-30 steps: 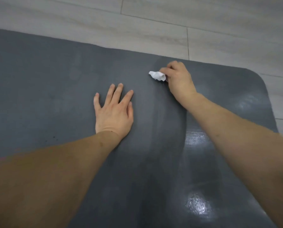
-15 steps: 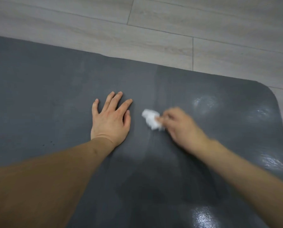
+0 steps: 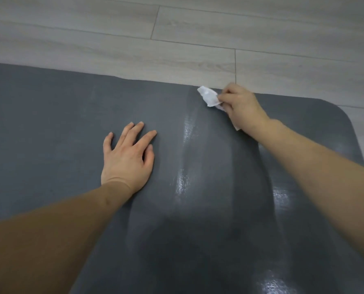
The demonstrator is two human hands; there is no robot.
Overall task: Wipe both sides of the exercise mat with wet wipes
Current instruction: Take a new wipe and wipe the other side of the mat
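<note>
Pressure matters — right hand (image 3: 243, 107) pinches the crumpled wet wipe (image 3: 208, 96) at the mat's (image 3: 49, 124) far edge; left hand (image 3: 127, 158), fingers flat, steadies it — overlap the wet streaks.

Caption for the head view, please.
Right hand wipes mat edge with wipe; left hand lies flat.

Left hand (image 3: 127, 160) — palm down, fingers straight and slightly spread, forearm extended forward. Right hand (image 3: 243, 107) — arm reaching farther ahead, fingers curled, pinching a crumpled wipe (image 3: 209, 96).
</note>
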